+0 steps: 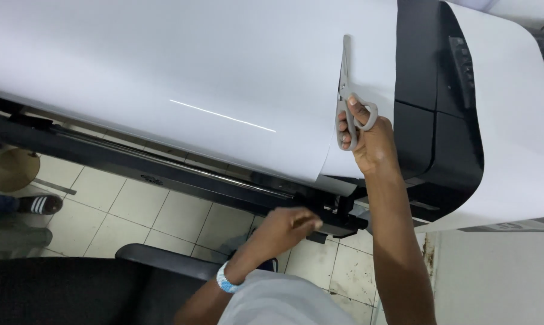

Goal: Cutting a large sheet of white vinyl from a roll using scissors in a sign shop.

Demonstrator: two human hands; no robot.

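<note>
Your right hand (368,141) holds a pair of grey scissors (347,96), thumb and fingers pushed through the handle loops, with the blades pointing up and away from you along the right edge of a wide white sheet of paper (193,78). The blades lie close together on the paper, and a straight cut line runs down from them towards the sheet's lower edge, leaving a narrow strip of paper just to the right. The sheet hangs out of a large-format printer (440,120), whose black and white housing with a small button panel stands just right of the scissors.

Your left hand (290,225) is lower, below the bottom edge of the paper, fingers curled loosely and blurred; you cannot tell from this view whether it grips anything. It sits just in front of the printer's black lower rail (163,171). A beaded blue and white wristband (225,280) circles that wrist.

Below is a pale tiled floor (181,219). Another person's shoe (38,204), dark with white stripes, rests on it at far left.
</note>
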